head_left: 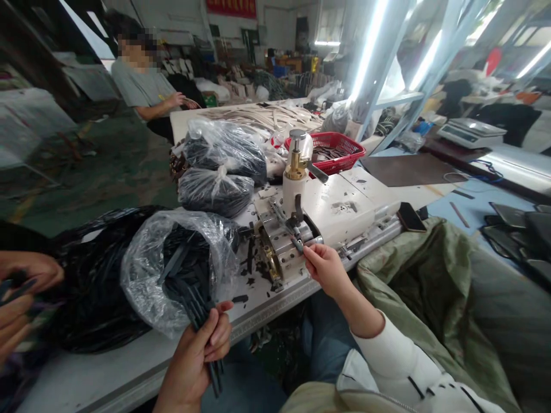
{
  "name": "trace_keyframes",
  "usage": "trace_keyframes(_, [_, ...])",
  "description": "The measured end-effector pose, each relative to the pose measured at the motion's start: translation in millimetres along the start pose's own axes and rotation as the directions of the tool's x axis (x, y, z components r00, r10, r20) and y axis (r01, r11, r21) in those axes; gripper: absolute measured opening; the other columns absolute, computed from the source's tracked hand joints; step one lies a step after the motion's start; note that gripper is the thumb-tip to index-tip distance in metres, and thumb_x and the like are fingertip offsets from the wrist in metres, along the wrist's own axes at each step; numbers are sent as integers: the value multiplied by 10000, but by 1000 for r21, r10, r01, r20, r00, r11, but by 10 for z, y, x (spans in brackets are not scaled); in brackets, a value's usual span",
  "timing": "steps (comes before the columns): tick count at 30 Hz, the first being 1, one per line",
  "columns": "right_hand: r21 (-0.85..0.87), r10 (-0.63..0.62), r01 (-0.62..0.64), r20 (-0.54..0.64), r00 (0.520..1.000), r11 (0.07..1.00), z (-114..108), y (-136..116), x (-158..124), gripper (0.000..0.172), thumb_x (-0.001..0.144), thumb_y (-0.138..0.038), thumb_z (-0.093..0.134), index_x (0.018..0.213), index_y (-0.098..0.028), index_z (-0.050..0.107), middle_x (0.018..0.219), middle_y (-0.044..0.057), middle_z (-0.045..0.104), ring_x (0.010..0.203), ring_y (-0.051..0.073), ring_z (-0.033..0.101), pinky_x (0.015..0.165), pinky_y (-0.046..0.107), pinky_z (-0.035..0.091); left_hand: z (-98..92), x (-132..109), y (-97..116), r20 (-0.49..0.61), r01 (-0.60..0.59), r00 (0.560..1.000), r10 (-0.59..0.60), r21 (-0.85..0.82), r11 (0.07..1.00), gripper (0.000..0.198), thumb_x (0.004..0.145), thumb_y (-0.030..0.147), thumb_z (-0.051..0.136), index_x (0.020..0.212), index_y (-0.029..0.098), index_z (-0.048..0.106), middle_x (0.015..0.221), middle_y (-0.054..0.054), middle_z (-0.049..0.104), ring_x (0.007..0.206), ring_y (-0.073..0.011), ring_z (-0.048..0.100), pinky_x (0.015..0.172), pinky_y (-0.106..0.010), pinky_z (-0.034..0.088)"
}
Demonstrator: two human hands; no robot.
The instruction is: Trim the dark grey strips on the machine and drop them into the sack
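My left hand [202, 347] is closed round a bundle of dark strips [196, 307], whose lower ends hang beneath my fist. Just behind it, a clear plastic bag [140, 281] gapes, with more dark strips [185, 258] inside. My right hand [321, 265] pinches the end of a single dark strip [298, 245] at the front of a white bench machine [336, 201]. That strip lies against the machine's metal rollers and plate [279, 232]; how far it reaches in is hidden. Small dark scraps [249, 267] litter the bench beside the machine.
Tied clear bags of dark material [219, 186] and a red basket [340, 150] stand behind the machine. A phone [411, 217] lies at its right end. At far left, another person's hands [26, 287] hold something dark by a black bag [103, 310]. Another person [146, 86] sits beyond.
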State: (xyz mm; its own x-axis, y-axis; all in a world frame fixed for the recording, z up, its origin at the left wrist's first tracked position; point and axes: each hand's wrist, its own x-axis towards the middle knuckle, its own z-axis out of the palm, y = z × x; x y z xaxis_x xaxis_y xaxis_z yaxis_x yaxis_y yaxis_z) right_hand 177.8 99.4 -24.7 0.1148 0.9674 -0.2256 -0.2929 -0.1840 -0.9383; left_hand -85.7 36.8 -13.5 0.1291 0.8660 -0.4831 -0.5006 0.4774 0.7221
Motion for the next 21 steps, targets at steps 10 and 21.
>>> trace_keyframes(10, [275,16,21,-131,991,961,147,2,39,318,667,-401,720,593,-177,508,349,-77,433,277,25,236,303,174,120,11,-37,21,-31,2,1000,-2,1,1000,335,694,355,799,885,107,678,511,96,330,414,-8,199,341,-97,227])
trace_keyframes(21, [164,-221,328,-462,859,930,-191,-15,-8,306,750,-441,665,690,-201,485,478,-71,495,348,50,318,355,190,217,36,-13,22,-8,-9,1000,8,-58,998,317,718,325,786,915,106,668,512,92,352,403,-11,221,334,-93,247])
